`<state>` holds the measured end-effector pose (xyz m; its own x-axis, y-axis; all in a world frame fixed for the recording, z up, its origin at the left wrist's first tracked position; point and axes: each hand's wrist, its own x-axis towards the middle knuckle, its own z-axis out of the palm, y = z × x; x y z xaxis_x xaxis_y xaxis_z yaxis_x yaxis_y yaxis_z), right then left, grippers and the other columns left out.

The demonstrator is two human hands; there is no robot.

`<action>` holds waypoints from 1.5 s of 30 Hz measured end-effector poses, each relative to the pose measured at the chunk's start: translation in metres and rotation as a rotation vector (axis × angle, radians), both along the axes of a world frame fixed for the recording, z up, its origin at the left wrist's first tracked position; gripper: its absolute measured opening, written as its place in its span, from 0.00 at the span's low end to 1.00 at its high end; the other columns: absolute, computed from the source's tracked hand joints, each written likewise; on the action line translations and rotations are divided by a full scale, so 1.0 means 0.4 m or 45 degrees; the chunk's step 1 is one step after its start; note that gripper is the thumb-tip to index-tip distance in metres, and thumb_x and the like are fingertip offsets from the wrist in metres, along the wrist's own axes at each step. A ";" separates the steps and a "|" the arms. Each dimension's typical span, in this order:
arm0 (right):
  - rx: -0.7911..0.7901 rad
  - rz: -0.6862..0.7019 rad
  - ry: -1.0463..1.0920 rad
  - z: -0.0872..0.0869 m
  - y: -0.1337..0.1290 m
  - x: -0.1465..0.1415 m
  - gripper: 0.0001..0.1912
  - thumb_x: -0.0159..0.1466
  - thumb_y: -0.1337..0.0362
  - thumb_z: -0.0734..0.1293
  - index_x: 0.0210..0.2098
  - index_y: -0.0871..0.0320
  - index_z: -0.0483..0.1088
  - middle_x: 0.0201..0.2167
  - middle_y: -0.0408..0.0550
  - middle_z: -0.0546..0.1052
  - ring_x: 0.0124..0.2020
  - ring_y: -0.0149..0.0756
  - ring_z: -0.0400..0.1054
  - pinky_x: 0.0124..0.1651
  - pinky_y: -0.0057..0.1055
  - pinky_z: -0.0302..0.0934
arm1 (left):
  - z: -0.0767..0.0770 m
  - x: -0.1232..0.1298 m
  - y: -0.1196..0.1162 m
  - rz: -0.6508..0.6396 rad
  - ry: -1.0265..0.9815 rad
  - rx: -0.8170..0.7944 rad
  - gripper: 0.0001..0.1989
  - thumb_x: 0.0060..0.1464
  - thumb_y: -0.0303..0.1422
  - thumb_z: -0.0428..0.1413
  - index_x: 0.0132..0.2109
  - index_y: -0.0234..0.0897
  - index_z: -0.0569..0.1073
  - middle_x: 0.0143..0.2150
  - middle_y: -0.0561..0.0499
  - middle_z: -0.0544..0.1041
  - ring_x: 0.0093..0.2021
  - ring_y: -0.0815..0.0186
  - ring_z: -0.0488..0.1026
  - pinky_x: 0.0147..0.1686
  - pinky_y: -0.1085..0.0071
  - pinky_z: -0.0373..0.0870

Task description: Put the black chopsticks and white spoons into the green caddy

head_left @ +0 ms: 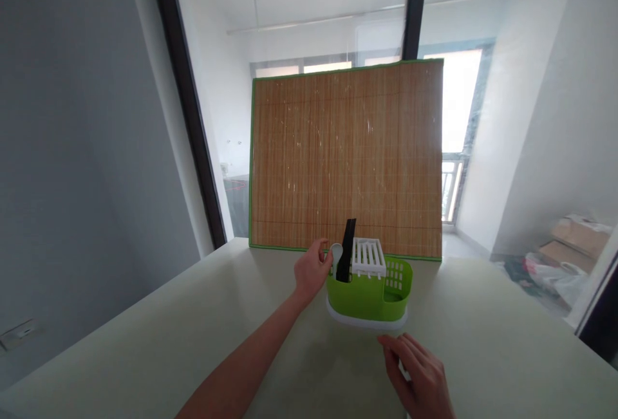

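A green caddy [360, 298] with a white base stands on the pale table. Its left compartment holds black chopsticks or similar long black utensils [346, 251], upright with a slight tilt, and a white spoon [337, 251] with its bowl upward. Over the middle lies a white slatted rack [368, 257]. My left hand [312, 269] is at the caddy's left side, its fingers closed at the edge of the spoon. In front of the caddy, to the right, my right hand [416, 371] hovers with fingers curled but apart, holding nothing.
Behind the caddy a bamboo mat [345, 161] with green edging stands upright at the back of the table [183, 316]. Beyond it are glass panes with dark frames. Cardboard boxes [579, 239] and plastic bags lie on the floor at the far right.
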<state>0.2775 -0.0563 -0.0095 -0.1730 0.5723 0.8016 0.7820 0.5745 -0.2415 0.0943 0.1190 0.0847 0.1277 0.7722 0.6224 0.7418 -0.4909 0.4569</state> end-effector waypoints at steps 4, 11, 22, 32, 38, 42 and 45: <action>-0.201 -0.260 -0.125 -0.001 0.018 0.044 0.07 0.65 0.65 0.59 0.40 0.52 0.67 0.33 0.45 0.73 0.36 0.39 0.67 0.33 0.33 0.59 | -0.087 -0.004 -0.099 -0.180 -0.172 0.095 0.12 0.57 0.34 0.48 0.47 0.40 0.68 0.24 0.58 0.67 0.25 0.71 0.66 0.27 0.77 0.58; -0.617 -0.571 -0.165 -0.031 0.039 0.176 0.11 0.63 0.56 0.60 0.33 0.49 0.73 0.33 0.45 0.75 0.38 0.44 0.67 0.39 0.39 0.58 | -0.252 0.001 -0.228 -0.448 -0.092 -0.047 0.10 0.56 0.30 0.48 0.45 0.39 0.69 0.23 0.57 0.67 0.23 0.72 0.63 0.26 0.77 0.58; -0.875 -0.558 -0.160 -0.072 0.051 0.184 0.08 0.59 0.60 0.61 0.26 0.52 0.70 0.29 0.44 0.75 0.37 0.43 0.68 0.38 0.35 0.55 | -0.287 0.012 -0.249 -0.584 -0.111 -0.227 0.12 0.53 0.28 0.49 0.44 0.41 0.71 0.23 0.58 0.68 0.23 0.73 0.62 0.27 0.78 0.59; -0.272 -0.387 0.249 -0.005 0.032 0.114 0.15 0.65 0.53 0.58 0.35 0.55 0.70 0.25 0.44 0.71 0.29 0.37 0.65 0.36 0.34 0.58 | -0.278 0.011 -0.261 -0.651 -0.146 -0.289 0.11 0.55 0.30 0.49 0.44 0.40 0.72 0.23 0.57 0.68 0.22 0.73 0.62 0.26 0.79 0.59; 0.250 -0.317 0.279 0.036 -0.017 0.063 0.10 0.63 0.63 0.63 0.44 0.55 0.69 0.28 0.45 0.71 0.31 0.37 0.64 0.39 0.36 0.58 | -0.278 0.013 -0.262 -0.658 -0.142 -0.218 0.10 0.55 0.31 0.49 0.43 0.39 0.72 0.22 0.57 0.68 0.22 0.72 0.62 0.26 0.76 0.60; 0.286 -0.240 0.169 0.045 -0.023 0.047 0.13 0.62 0.67 0.64 0.47 0.54 0.68 0.27 0.44 0.71 0.29 0.36 0.64 0.40 0.39 0.57 | -0.276 0.010 -0.261 -0.699 -0.151 -0.184 0.10 0.56 0.31 0.48 0.42 0.38 0.71 0.22 0.56 0.67 0.21 0.72 0.61 0.25 0.76 0.59; 0.284 -0.226 0.148 0.044 -0.022 0.042 0.13 0.62 0.68 0.63 0.47 0.55 0.68 0.27 0.44 0.71 0.30 0.37 0.65 0.39 0.39 0.57 | -0.267 0.010 -0.273 -0.734 -0.198 -0.152 0.10 0.57 0.32 0.48 0.43 0.37 0.71 0.22 0.56 0.66 0.21 0.73 0.59 0.23 0.77 0.58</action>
